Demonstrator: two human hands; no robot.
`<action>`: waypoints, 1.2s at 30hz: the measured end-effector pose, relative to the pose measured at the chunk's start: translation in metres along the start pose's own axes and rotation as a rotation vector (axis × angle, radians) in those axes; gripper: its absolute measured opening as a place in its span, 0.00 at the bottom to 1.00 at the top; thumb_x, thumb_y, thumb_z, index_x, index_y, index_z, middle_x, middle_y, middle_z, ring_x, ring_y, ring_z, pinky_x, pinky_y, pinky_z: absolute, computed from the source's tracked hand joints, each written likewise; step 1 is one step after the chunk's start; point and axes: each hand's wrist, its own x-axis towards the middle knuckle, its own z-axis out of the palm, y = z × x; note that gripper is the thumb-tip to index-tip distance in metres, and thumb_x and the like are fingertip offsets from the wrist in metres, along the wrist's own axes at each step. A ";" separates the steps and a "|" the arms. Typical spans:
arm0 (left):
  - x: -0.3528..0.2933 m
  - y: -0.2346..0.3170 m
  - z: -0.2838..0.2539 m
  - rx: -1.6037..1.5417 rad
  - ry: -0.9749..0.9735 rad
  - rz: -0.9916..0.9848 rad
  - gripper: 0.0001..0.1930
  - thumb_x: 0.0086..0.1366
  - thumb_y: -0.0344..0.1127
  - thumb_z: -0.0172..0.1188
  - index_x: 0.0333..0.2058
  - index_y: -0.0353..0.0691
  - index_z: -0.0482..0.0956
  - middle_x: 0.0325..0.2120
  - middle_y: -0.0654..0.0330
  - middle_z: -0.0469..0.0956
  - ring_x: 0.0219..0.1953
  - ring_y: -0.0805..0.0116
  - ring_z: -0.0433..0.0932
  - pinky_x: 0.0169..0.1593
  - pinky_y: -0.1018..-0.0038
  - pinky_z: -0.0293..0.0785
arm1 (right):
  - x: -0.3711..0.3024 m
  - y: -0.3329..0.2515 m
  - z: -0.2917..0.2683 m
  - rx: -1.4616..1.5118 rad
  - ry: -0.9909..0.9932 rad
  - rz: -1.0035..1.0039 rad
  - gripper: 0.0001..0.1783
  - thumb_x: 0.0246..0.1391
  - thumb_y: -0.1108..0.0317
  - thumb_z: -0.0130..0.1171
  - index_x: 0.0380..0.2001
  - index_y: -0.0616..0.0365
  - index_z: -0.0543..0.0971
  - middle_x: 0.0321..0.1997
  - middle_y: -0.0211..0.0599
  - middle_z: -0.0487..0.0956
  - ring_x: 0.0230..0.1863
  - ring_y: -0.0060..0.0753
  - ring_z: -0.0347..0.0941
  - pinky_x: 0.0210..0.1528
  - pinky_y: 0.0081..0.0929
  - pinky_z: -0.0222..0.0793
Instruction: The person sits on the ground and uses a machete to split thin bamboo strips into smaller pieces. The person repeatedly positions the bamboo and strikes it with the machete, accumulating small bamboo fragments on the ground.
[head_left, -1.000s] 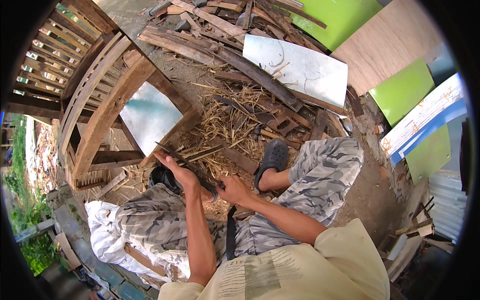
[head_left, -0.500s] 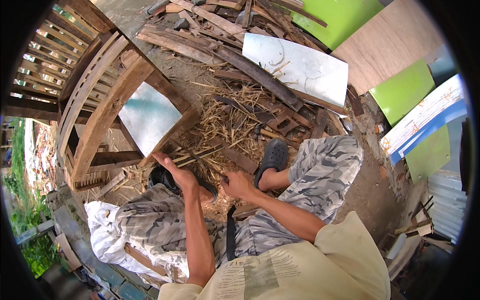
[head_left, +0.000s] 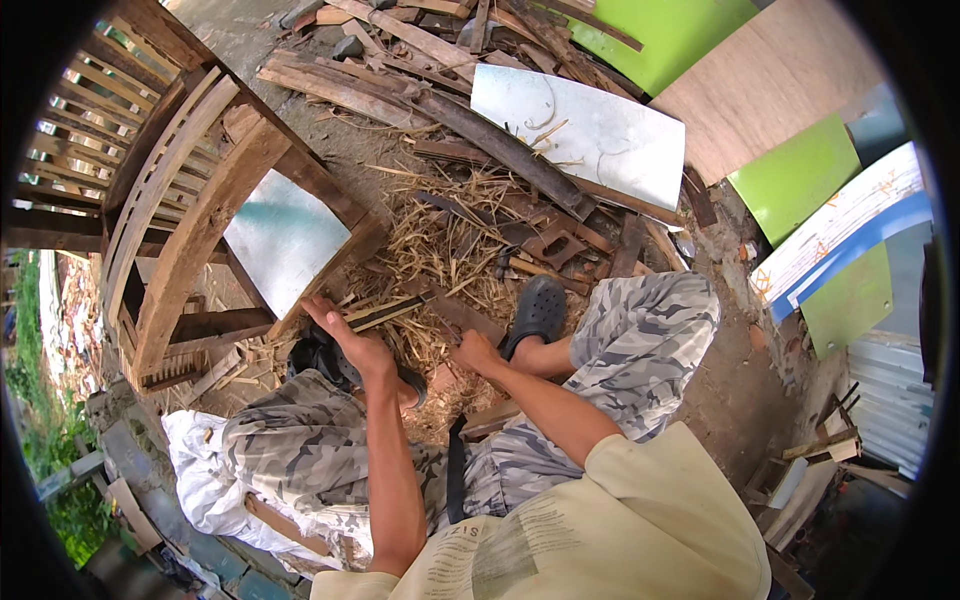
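Observation:
My left hand (head_left: 352, 343) has its fingers stretched out and rests near the lower corner of a wooden frame (head_left: 205, 215), which holds a pale sheet panel (head_left: 287, 240). Whether it grips anything against that corner is hard to see. My right hand (head_left: 478, 352), between my knees, is closed round the handle of a long, thin tool, whose far part I cannot make out now. Straw-like strips and shavings (head_left: 440, 240) lie on the ground in front of both hands. A dark narrow strip (head_left: 385, 312) lies among them, between my hands.
Planks (head_left: 350, 90) and scrap wood are heaped ahead, with a white sheet (head_left: 580, 130) on them. Green panels (head_left: 795, 180) and a plywood board (head_left: 765, 85) stand at the right. My dark clogs (head_left: 540, 310) are planted on the littered ground. White sacking (head_left: 200, 450) lies beside my left leg.
The long tool, seen slanting from my right hand toward the left hand before, no longer shows plainly. My right hand has shifted slightly away from me; the left stays by the frame corner.

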 end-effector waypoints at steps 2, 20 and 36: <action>0.000 0.003 0.007 -0.148 -0.017 -0.035 0.38 0.73 0.58 0.35 0.71 0.48 0.31 0.72 0.52 0.35 0.74 0.58 0.35 0.72 0.57 0.35 | 0.026 0.025 0.000 -0.071 -0.062 0.142 0.24 0.51 0.60 0.59 0.46 0.67 0.79 0.29 0.63 0.80 0.35 0.58 0.79 0.39 0.46 0.73; -0.002 0.004 -0.008 -0.285 -0.002 -0.067 0.40 0.70 0.60 0.40 0.71 0.52 0.34 0.70 0.49 0.44 0.73 0.52 0.40 0.71 0.50 0.38 | 0.029 0.036 0.017 -0.076 0.017 -0.044 0.24 0.53 0.54 0.60 0.27 0.72 0.80 0.24 0.58 0.80 0.30 0.53 0.80 0.36 0.45 0.74; -0.006 0.000 -0.020 -0.306 -0.024 -0.038 0.39 0.71 0.60 0.39 0.71 0.49 0.37 0.67 0.44 0.53 0.69 0.49 0.53 0.70 0.51 0.45 | 0.029 0.016 0.022 0.002 0.022 -0.059 0.21 0.52 0.60 0.61 0.36 0.73 0.80 0.36 0.63 0.80 0.39 0.56 0.79 0.43 0.46 0.74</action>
